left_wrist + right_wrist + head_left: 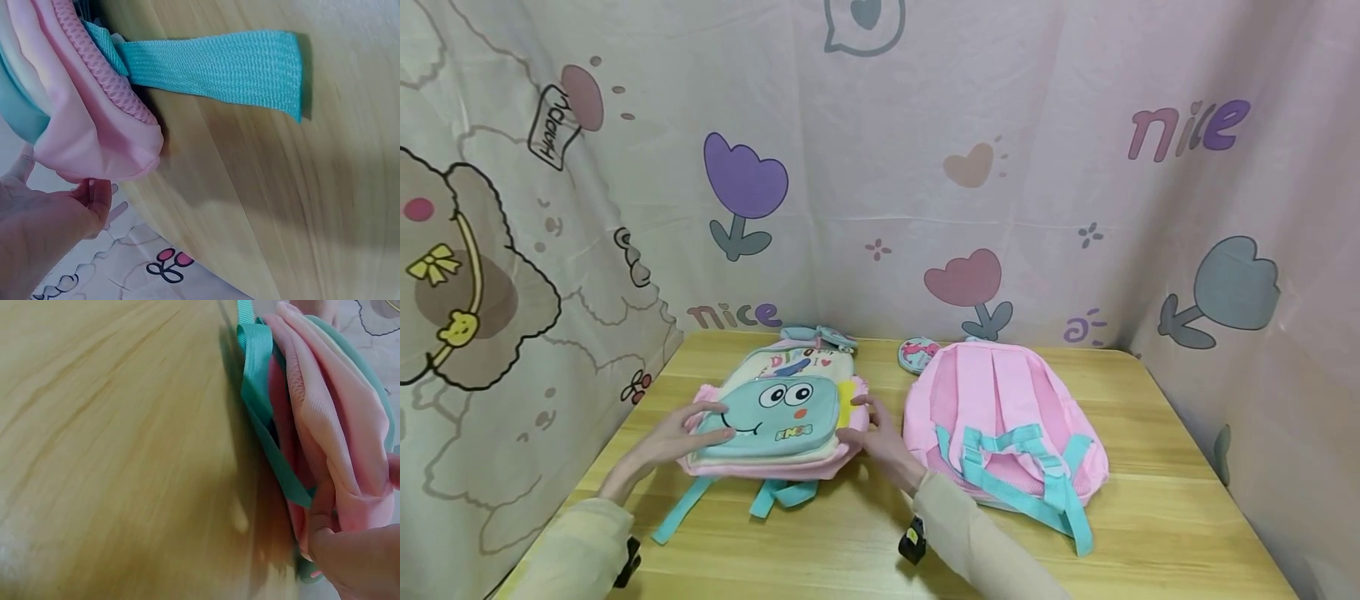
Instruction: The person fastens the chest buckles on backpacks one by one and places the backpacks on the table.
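A child's backpack (752,414) lies front up on the table, its light-blue pocket printed with a smiling cartoon face. My left hand (673,435) holds its left side, thumb and a finger over the front pocket. In the left wrist view, other fingers (100,197) of that hand curl against the pink side panel (103,147). At the opposite side, my right hand (880,437) grips the bag near a yellow patch. The right wrist view shows its fingers (322,509) pressed into the folded pink fabric (334,444). Turquoise straps (683,510) stick out from underneath.
To the right, a second pink backpack (992,392) lies with its back panel and turquoise straps (1022,492) upward. A round blue charm (917,355) sits beside its top. The wooden table (1180,500) meets a printed curtain (880,167) at the back.
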Available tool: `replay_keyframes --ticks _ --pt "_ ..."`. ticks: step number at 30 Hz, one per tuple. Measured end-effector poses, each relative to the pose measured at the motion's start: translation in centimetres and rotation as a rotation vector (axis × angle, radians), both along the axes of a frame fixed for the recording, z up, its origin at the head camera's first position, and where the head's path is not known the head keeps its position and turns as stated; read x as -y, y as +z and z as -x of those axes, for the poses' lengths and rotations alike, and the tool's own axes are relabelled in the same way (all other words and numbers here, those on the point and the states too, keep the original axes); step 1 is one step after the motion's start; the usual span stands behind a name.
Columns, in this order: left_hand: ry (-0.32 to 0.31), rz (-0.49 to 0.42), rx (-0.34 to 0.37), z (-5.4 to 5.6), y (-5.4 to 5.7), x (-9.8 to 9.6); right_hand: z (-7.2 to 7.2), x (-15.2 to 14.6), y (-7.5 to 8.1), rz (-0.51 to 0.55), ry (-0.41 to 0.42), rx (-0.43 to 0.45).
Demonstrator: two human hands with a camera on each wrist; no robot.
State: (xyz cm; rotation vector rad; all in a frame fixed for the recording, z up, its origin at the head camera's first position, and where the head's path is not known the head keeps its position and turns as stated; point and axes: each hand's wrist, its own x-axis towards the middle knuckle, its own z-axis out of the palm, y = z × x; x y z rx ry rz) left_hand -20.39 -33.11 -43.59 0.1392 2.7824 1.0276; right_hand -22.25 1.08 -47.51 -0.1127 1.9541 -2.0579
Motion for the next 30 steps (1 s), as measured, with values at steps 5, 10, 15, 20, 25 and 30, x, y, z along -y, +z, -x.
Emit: replay_keyframes --ticks 5,10,15,20,25,30 --pt "-0.007 0.001 -0.046 0.2 0.1 -0.8 0.1 0.1 0.5 0.032 -0.051 -0.036" --pt "-0.037 0.002 -0.127 0.4 0.7 -1.7 0.3 0.2 1.0 0.091 -0.072 -0.083" --pt "-0.082 -0.026 -0.186 0.8 1.8 -2.9 0.4 0.2 1.5 0.134 -0.109 -0.118" --pt "-0.128 -0.052 -0.216 0.7 2.9 -4.4 0.2 0.1 1.9 0.203 -0.125 -0.149" --pt "-0.180 -0.079 -0.258 0.7 3.5 -5.7 0.0 0.1 2.3 0.238 -0.125 -0.168" --pt "-0.205 -0.101 -0.221 0.8 3.8 -6.5 0.0 0.2 2.8 0.238 -0.145 -0.176"
